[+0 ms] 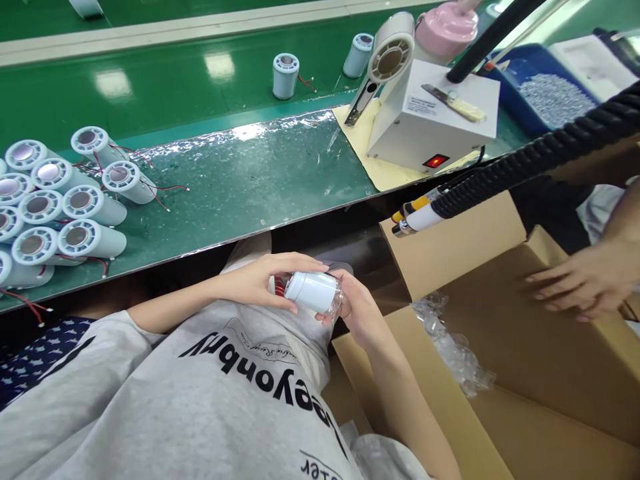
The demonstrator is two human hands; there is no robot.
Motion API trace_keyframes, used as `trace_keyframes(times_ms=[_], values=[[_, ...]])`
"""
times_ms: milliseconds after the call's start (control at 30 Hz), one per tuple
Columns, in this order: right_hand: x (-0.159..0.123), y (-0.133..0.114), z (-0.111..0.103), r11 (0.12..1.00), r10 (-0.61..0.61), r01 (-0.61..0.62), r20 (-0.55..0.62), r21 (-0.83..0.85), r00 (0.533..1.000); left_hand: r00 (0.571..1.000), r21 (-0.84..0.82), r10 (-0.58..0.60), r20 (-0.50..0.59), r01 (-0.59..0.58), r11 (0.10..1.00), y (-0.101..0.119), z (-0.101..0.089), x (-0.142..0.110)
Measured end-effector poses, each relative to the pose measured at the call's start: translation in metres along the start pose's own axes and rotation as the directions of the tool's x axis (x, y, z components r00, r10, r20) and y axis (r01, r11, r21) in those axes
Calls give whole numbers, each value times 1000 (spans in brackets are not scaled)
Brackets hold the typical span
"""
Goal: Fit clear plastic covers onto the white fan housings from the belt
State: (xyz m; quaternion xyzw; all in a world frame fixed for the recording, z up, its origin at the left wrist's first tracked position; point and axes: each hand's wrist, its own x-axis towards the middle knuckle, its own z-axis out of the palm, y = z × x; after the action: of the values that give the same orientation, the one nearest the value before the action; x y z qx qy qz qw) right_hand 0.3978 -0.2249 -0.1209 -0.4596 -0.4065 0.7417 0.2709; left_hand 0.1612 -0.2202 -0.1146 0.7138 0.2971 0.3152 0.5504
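Bench: green bench (240, 180) runs beyond the grip; grip itself is off its near edge, over the lap. Open cardboard box (560, 373) to the right of the grip, loose clear plastic (453, 347) inside; a co-worker's hand (585, 280) at its far right. White machine (435, 113) beyond and right of the grip. Cluster of similar cylinders (93, 238) on the bench, left of the grip.

Grip: left hand (263, 280) clasps the pale-blue cylinder (315, 292), fingers over the top, thumb along the near side; right hand (359, 303) closes around its right end. Cylinder therefore lies on its side between both hands. Clear wrap (334, 305) shows at the right-hand end; red leads (279, 287) at the left-hand end.

Step, judged: cylinder and wrap being handled together, wrap at least partly around the part. Next move seems to call for steady support from the left, light fingers on the film at the right, and leads clear of any pinch.

Unclear: right fingertips partly behind the cylinder; left palm hides most of the leads; how far the wrap extends cannot be told. Cluster cut off at left, box at the lower edge.
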Motion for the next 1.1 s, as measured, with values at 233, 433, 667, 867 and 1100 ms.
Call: trace_keyframes(times_ms=[233,433,667,867,1100], values=[[2,-4,8,991,119,-122,58,55,991,995,11,96,-5,-96,995,-5,1,0],[2,-1,6,966,246,-254,133,51,960,996,26,77,-45,-75,997,-3,5,-2],[-10,12,-8,691,-581,473,-29,-547,813,970,-134,-226,-92,213,968,9,10,-6],[-13,13,-16,452,-688,714,300,-535,661,975,-173,-221,5,219,960,9,4,-4],[-19,11,-17,899,-350,361,91,-248,933,974,-225,-201,102,220,949,8,0,-4]])
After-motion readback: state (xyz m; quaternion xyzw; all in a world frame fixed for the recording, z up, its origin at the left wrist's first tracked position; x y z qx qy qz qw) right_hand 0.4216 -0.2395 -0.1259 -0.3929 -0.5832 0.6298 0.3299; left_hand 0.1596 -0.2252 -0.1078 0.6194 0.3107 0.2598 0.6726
